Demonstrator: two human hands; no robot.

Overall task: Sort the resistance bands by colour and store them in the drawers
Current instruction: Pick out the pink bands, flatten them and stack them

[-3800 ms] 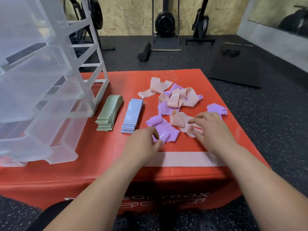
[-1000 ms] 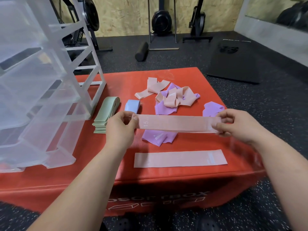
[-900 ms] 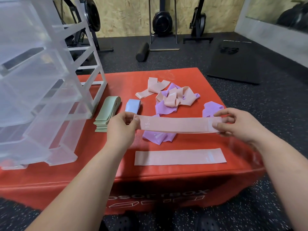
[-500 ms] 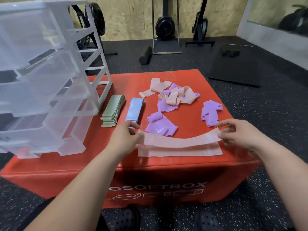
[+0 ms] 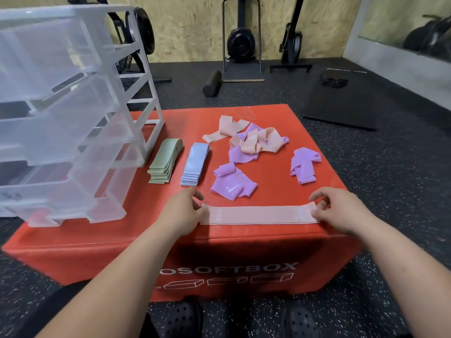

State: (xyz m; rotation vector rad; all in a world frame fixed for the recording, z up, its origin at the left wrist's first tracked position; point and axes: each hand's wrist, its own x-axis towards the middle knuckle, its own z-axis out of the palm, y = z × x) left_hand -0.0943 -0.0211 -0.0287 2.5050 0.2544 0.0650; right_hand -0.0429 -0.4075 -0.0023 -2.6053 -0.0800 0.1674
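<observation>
Head view, and we have both hands down at the near edge of the red box (image 5: 109,240). The pink band (image 5: 258,215) lies flat and straight across the box top, right along that near edge, with a "15" printed near its left end. The left hand (image 5: 181,211) pinches the band's left end, thumb on top and fingers curled. The right hand (image 5: 339,208) pinches the right end the same way, index finger arched above it.

Just beyond the pink band we spot a crumpled purple band (image 5: 233,182). Further right lies a second purple band (image 5: 305,164), folded over on itself and apart from the rest. Towards the far side sits a tangled heap (image 5: 256,142) of pink and purple bands, all overlapping.

Left of the purple we get two neat piles side by side, not touching: the blue stack (image 5: 195,164) and the green stack (image 5: 166,161), each running away from us. The green stack lies just beside the drawers (image 5: 61,106), a clear plastic unit standing on the left part of the box, its drawers sticking out towards us in steps. What's inside them we can't make out.

On the dark floor behind, we see a black roller (image 5: 212,82) and, off to the right, a black mat (image 5: 341,101). Dark shoes (image 5: 183,320) show below the box.
</observation>
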